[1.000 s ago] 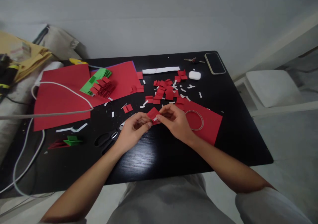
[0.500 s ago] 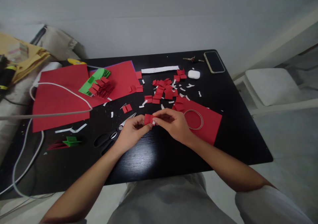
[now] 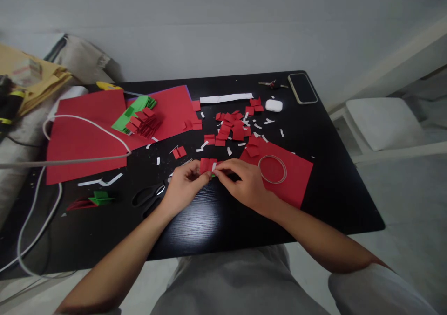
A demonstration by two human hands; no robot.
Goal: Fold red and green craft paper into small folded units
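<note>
Both hands meet over the middle of the black table. My left hand and my right hand pinch the same small folded red paper piece between their fingertips, just above the tabletop. A scatter of small red paper rectangles lies beyond the hands. Black-handled scissors lie beside my left wrist.
Large red sheets with a stack of folded red and green pieces lie at the left. A red sheet with a rubber band sits right of my hands. A phone, an earbud case, keys, a white strip and white cables are around.
The red piece has been folded smaller and turned between my fingers. Both hands have shifted slightly left and closer together.
</note>
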